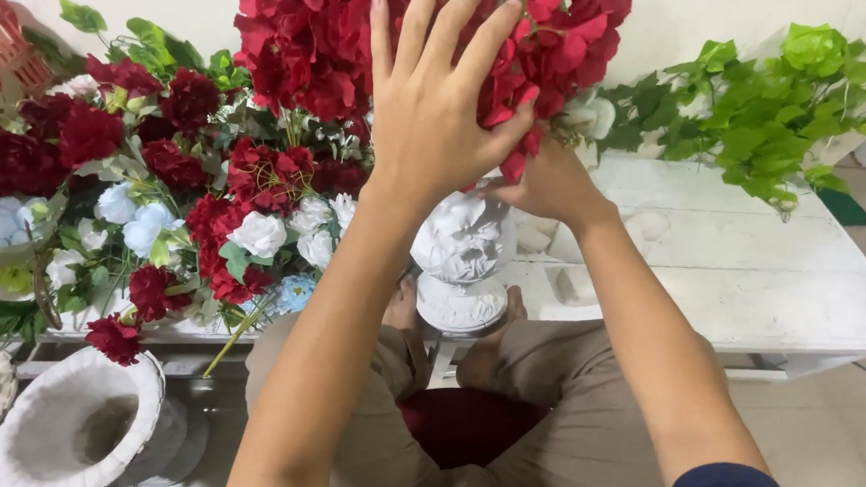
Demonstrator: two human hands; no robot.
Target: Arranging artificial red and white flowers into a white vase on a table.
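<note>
Above the white urn [463,242], between the knees at the bench [755,274] edge: red blooms [320,40] massed upward, stems running down into the urn, long axis near vertical. Left hand [435,113] nearer, directly against the blooms' front face; grip spread wide, fingers [418,24] splayed flat, pressing petals, nothing clamped. Right hand [549,181] lower, under the blooms, beside the urn's rim; grip curled into the stems, mostly hidden, closure can't tell. Mixed bouquets [149,191] left, green foliage [765,103] right, well apart.
</note>
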